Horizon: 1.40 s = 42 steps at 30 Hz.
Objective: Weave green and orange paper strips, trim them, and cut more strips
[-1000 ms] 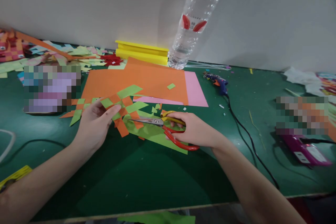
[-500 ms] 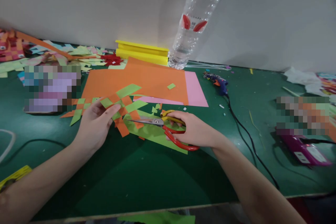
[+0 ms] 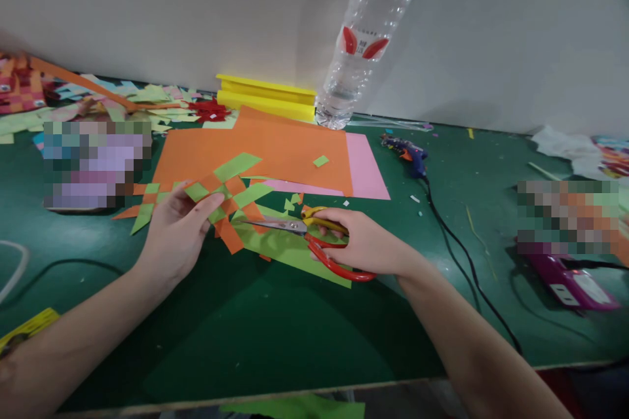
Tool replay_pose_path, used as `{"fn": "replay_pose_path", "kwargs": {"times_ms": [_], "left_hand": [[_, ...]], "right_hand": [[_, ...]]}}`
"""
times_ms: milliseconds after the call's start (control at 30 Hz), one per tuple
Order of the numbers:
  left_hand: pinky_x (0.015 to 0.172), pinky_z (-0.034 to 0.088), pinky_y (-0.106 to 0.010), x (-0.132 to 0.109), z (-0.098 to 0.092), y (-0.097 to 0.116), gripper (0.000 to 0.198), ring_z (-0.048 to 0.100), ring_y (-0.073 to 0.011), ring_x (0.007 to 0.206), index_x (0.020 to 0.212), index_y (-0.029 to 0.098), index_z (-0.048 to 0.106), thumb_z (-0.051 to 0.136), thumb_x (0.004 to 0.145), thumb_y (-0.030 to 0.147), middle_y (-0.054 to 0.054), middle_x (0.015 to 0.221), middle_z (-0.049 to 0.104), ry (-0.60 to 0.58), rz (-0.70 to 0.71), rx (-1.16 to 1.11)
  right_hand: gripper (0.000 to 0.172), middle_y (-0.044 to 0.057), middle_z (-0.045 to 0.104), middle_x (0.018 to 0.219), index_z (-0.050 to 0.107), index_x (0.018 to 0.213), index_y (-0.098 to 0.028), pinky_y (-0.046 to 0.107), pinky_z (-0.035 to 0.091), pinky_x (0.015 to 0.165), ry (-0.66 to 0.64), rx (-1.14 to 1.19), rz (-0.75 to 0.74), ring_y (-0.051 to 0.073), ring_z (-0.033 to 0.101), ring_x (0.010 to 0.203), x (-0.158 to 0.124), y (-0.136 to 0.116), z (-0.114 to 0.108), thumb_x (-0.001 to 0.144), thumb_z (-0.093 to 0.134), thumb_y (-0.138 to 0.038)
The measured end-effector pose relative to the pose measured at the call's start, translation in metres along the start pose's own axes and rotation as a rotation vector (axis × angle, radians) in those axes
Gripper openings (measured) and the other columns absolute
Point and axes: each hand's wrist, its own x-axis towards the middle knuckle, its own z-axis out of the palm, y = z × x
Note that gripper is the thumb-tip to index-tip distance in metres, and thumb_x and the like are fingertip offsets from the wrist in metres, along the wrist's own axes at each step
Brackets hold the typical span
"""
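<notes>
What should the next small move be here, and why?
Probably a careful snip at the loose orange strip with the scissors: the left hand pinches the woven paper, the right hand holds the scissors, and the blades appear to cross that strip, though how far they are open is hard to tell.

- The woven green-and-orange paper-strip piece (image 3: pixel 232 192) is tilting slightly in the left hand (image 3: pixel 171 232).
- Its upper green strip ends (image 3: pixel 240 166) are shifting a little leftward.
</notes>
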Motion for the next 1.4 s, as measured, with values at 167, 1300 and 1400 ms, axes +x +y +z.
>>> {"fn": "replay_pose_path", "kwargs": {"times_ms": [167,1300,1400], "left_hand": [[0.045,0.044,-0.019,-0.0015,0.0028,0.004,0.027,0.058,-0.0108,0.062,0.081,0.021,0.067,0.083,0.06,0.023,0.003,0.075,0.063,0.048,-0.123,-0.161],[0.074,0.054,-0.031,-0.002,0.006,0.0083,0.027,0.067,-0.0173,0.081,0.077,0.02,0.063,0.085,0.061,0.02,0.003,0.081,0.07,0.072,-0.078,-0.251],[0.079,0.055,-0.034,-0.002,0.005,0.0083,0.025,0.068,-0.0193,0.087,0.077,0.021,0.064,0.084,0.062,0.02,0.002,0.087,0.072,0.087,-0.064,-0.251]], "right_hand": [[0.047,0.008,0.072,0.111,0.066,0.118,-0.022,0.036,0.053,0.079,-0.018,0.0,0.01,0.023,0.068,0.091,-0.0002,0.0003,-0.0008,0.072,0.063,-0.027],[0.055,0.011,0.062,0.128,0.06,0.121,-0.022,0.049,0.047,0.099,0.026,-0.098,-0.001,0.03,0.056,0.117,-0.0008,-0.0003,0.0025,0.072,0.071,-0.044],[0.057,0.011,0.062,0.129,0.06,0.122,-0.022,0.048,0.048,0.101,0.03,-0.1,-0.002,0.03,0.056,0.118,-0.0013,-0.0001,0.0028,0.072,0.07,-0.047]]}}
